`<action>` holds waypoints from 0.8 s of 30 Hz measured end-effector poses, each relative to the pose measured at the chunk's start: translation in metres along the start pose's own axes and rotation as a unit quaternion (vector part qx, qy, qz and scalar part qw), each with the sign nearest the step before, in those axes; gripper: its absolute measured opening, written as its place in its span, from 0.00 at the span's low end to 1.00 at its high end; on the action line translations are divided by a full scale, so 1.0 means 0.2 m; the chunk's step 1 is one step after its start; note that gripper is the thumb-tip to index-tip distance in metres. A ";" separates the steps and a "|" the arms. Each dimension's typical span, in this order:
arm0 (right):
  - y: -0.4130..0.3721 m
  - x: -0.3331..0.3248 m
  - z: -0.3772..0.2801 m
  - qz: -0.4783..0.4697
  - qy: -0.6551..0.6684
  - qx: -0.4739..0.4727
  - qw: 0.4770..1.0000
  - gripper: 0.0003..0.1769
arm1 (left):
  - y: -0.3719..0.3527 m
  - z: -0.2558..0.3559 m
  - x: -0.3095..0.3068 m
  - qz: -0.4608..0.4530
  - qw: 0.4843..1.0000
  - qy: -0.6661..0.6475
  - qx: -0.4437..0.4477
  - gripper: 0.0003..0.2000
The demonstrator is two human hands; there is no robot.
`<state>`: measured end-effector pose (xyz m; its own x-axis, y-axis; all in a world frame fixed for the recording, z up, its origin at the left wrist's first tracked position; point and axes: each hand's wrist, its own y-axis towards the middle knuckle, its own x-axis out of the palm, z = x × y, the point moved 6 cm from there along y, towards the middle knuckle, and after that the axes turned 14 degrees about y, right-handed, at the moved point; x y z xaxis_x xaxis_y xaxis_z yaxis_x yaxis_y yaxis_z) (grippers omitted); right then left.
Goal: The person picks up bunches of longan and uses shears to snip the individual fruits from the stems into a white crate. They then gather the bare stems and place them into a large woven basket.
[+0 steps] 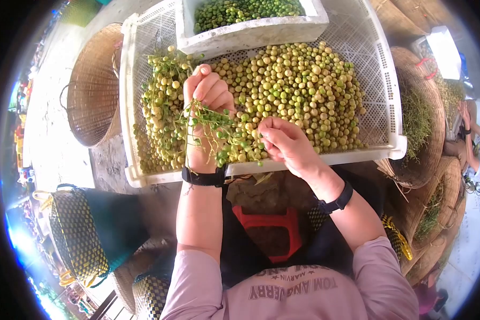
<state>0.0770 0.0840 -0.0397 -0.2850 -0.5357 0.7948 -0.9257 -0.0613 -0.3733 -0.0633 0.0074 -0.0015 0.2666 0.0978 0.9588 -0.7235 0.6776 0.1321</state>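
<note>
My left hand [209,93] is closed around a thin branched stem with small green berries [218,128], which hangs down over my wrist. To its right, my right hand [285,140] has its fingers curled together close to the stem's berries; whatever they may pinch is too small to make out. Both hands are over the near part of a white perforated tray [390,106]. Loose yellow-green berries [298,85] fill the tray's middle and right. On its left lies a pile of berries still on stems [162,106].
A white box [250,40] of darker green berries stands at the tray's far side. Wicker baskets [90,88] flank the tray, the right one [418,112] holding stems. A checkered bag [80,232] is at lower left, a red stool [290,229] below. Another person's hand [464,114] shows far right.
</note>
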 end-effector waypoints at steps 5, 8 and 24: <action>-0.01 -0.06 -0.03 0.006 -0.042 -0.008 0.999 0.09 | 0.01 0.06 -0.01 -0.029 1.000 -0.001 0.011 0.11; -0.04 0.00 -0.02 -0.075 0.046 0.029 0.996 0.11 | 0.00 0.08 -0.02 -0.017 1.000 -0.006 0.019 0.11; -0.10 0.03 -0.02 -0.066 0.019 0.043 0.997 0.13 | 0.03 0.11 -0.08 0.002 0.999 0.021 0.033 0.11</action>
<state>0.0927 0.0854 -0.0249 -0.1733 -0.4853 0.8570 -0.9317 -0.2012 -0.3023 -0.0851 -0.0060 -0.0111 0.2894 0.1323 0.9480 -0.7647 0.6276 0.1459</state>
